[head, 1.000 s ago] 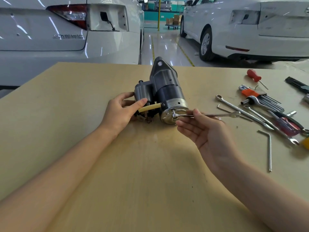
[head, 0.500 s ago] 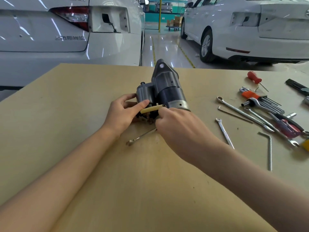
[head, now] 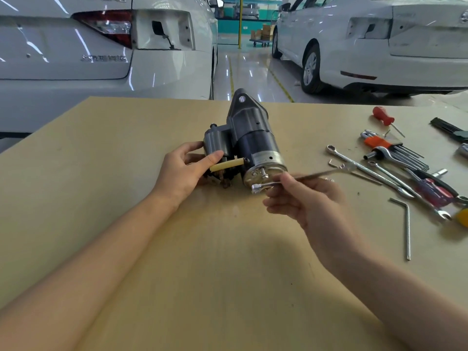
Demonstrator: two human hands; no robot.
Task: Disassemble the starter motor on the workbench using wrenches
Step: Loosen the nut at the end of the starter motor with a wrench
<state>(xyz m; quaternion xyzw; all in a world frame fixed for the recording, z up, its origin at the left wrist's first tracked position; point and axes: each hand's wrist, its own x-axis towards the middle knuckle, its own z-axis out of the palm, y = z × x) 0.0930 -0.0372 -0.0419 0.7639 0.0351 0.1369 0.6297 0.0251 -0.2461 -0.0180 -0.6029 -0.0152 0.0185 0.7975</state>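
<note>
While the dark grey starter motor (head: 249, 145) lies mid-bench on the tan wooden workbench (head: 126, 173), the left hand (head: 181, 173) grasps its solenoid side. The right hand (head: 304, 198) pinches a slim silver wrench (head: 298, 179), its ring end at the shiny end cap. Loose steel wrenches (head: 367, 171) lie right.

starter motor (head: 249, 145): on the workbench (head: 126, 153), mid-width, nearer the far edge than the near one
left hand (head: 181, 171): on the motor's left side
right hand (head: 307, 198): just right of the motor's near end, off the surface
wrench (head: 298, 179): in the right hand, head at the motor's near end face, handle running right
loose tools (head: 395, 168): clustered along the right edge
hex key (head: 405, 225): nearest of these to the near edge
two cars (head: 101, 46): behind the far edge, left and right
</note>
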